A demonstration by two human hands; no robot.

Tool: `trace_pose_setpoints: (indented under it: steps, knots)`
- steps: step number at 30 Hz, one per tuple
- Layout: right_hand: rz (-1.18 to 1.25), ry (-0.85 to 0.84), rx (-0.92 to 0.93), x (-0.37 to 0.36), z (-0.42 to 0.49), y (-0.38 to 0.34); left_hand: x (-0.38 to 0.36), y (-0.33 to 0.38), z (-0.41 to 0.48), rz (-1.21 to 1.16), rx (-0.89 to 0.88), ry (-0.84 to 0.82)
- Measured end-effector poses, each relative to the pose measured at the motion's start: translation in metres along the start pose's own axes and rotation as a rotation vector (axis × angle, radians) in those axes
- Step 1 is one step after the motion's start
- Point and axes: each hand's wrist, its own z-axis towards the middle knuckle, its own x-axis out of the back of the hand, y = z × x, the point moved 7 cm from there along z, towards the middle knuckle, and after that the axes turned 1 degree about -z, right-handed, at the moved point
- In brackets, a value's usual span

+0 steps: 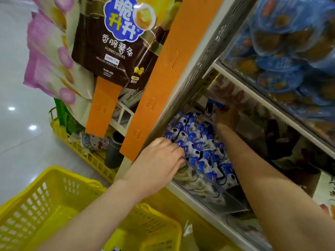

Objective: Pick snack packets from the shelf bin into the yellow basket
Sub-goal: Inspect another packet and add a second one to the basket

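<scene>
My right hand (226,115) is deep at the back of the shelf bin (195,171), pinching one blue packet (214,105) by its edge. The grip looks thin, so the packet may slip as I draw it out under the shelf above. My right forearm lies across the heap of snack packets (199,142), and pulling it back carelessly could drag loose ones over the bin's clear front lip. My left hand (159,160) sits at that lip with its fingers pushed in among the packets. The fingertips are hidden, so I cannot tell whether it grips anything. The yellow basket (36,214) stands lower and to my left, not straight under the bin, so anything spilled or released early probably misses it.
</scene>
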Motion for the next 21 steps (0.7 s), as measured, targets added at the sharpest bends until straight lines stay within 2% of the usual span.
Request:
trace_pose_setpoints:
  steps: [9,16,18,21]
  knots:
    - [-0.275,-0.197,0.139,-0.027,0.016,0.012,0.003,0.0,0.004,0.071,-0.07,0.072]
    - [-0.487,-0.422,0.085,-0.043,0.03,0.021,0.001,0.0,0.005,0.099,-0.075,0.092]
    - [-0.456,-0.488,0.038,-0.046,0.032,0.021,0.001,0.001,0.005,0.096,-0.077,0.095]
    - [-0.252,-0.506,0.055,-0.049,0.029,0.015,0.002,0.001,0.005,0.116,-0.093,0.111]
